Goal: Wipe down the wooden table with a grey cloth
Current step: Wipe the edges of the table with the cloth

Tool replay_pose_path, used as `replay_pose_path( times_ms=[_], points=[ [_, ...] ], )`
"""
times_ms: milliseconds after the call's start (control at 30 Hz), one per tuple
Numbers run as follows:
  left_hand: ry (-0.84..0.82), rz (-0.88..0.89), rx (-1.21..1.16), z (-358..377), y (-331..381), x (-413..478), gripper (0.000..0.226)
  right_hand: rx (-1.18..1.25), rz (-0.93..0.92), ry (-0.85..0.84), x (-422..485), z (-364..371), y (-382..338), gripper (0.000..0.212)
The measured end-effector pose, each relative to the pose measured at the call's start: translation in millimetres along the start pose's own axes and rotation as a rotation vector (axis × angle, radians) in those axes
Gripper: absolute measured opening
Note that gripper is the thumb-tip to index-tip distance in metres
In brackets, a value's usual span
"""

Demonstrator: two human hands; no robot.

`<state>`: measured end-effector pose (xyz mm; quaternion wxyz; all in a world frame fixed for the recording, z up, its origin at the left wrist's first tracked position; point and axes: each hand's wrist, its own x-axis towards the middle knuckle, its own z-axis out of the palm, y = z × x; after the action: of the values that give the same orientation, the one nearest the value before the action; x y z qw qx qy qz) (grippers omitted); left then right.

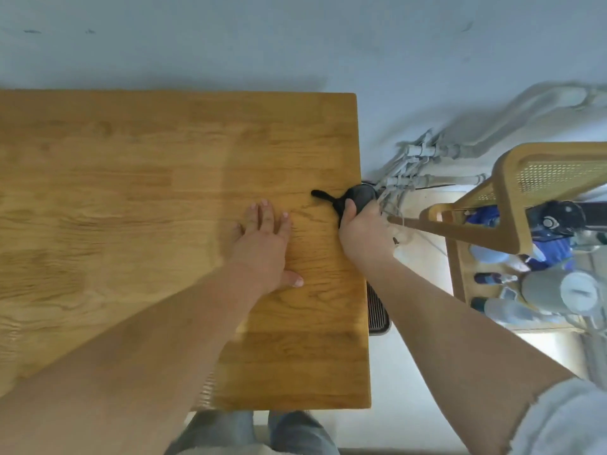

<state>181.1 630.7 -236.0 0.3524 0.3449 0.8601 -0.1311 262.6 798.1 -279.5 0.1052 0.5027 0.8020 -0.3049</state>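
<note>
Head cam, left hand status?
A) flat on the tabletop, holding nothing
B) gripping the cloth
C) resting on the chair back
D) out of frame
A: the left hand lies flat on the wooden table with straight fingers, while the right hand grips the grey cloth at the table's right edge.

The left hand (262,244) lies flat on table (131,159); right hand (364,231) grips cloth (359,197).
</note>
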Motion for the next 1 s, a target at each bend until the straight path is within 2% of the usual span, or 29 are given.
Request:
replay_pose_path(
  times_ms=[167,233,333,467,600,733,900,1000],
  points=[
    [0.05,-0.031,-0.038,5,8,-13,0.128,-0.004,0.061,-0.057,-93,22,65,0.07],
    [0.128,-0.032,-0.056,16,19,-31,0.113,-0.004,0.098,-0.084,-128,29,88,0.068],
    [0.217,0.068,-0.101,54,34,-70,0.094,0.007,0.126,-0.084,-173,41,115,0.065],
    [0.097,0.147,-0.188,96,40,-125,0.084,0.047,0.171,-0.057,-212,52,139,0.055],
    [0.028,0.225,-0.198,110,29,-162,0.072,0.109,0.228,-0.035,-236,62,149,0.055],
    [-0.009,0.221,-0.232,115,3,-183,0.069,0.291,0.474,-0.001,-253,77,141,0.062],
    [-0.032,0.22,-0.288,127,-40,-188,0.067,0.764,0.876,0.229,-251,98,95,0.075],
    [-0.017,0.253,-0.307,131,-73,-192,0.064,0.891,0.985,0.309,-252,115,69,0.071]
  ],
)
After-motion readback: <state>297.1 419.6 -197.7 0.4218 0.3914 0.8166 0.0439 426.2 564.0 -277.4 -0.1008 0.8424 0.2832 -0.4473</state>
